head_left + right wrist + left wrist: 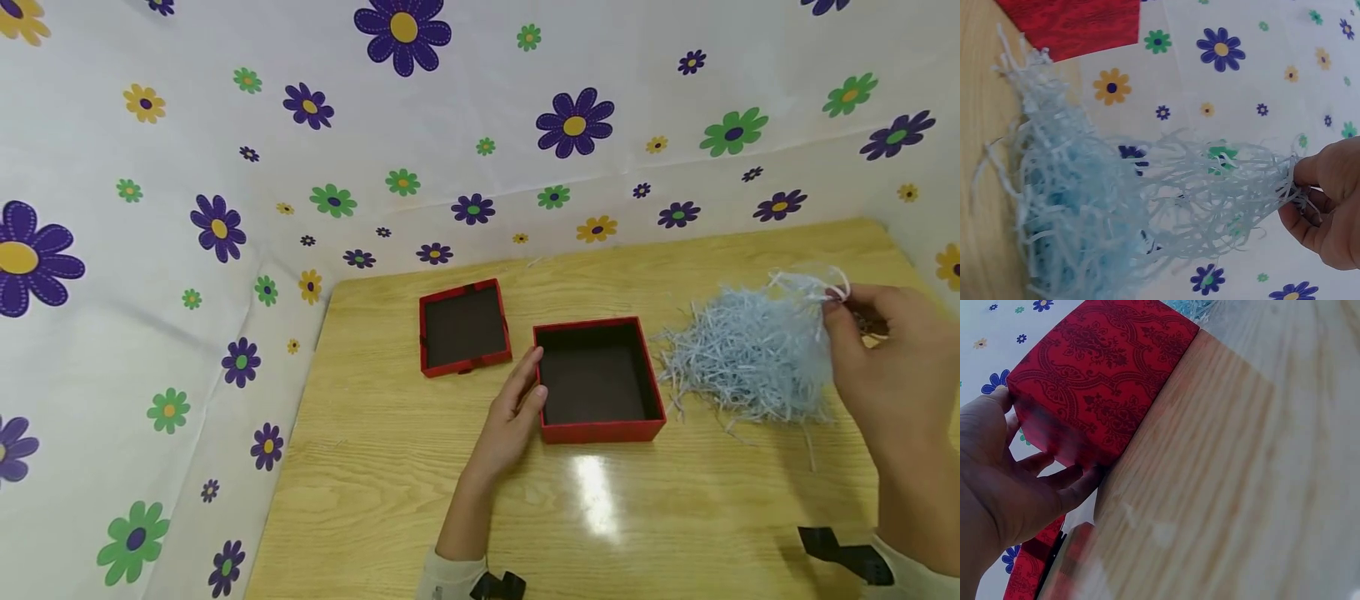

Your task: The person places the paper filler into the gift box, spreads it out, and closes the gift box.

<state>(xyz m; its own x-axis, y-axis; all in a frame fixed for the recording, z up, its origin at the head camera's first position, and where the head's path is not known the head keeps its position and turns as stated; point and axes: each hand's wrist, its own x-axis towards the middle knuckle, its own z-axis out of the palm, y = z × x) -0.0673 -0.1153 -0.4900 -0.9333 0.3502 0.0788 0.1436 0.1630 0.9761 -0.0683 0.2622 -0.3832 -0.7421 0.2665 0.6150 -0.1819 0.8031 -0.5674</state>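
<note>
Pinching strands of one pale-blue shredded paper heap [750, 354], right hand [892, 350]; left hand [517, 408], fingers relaxed, touching one red open box [600, 429]; one lid [465, 329] upper left of it.

Head view high above table [420, 500]; 2 wrist views close, sharing red box [1104, 369]
</note>
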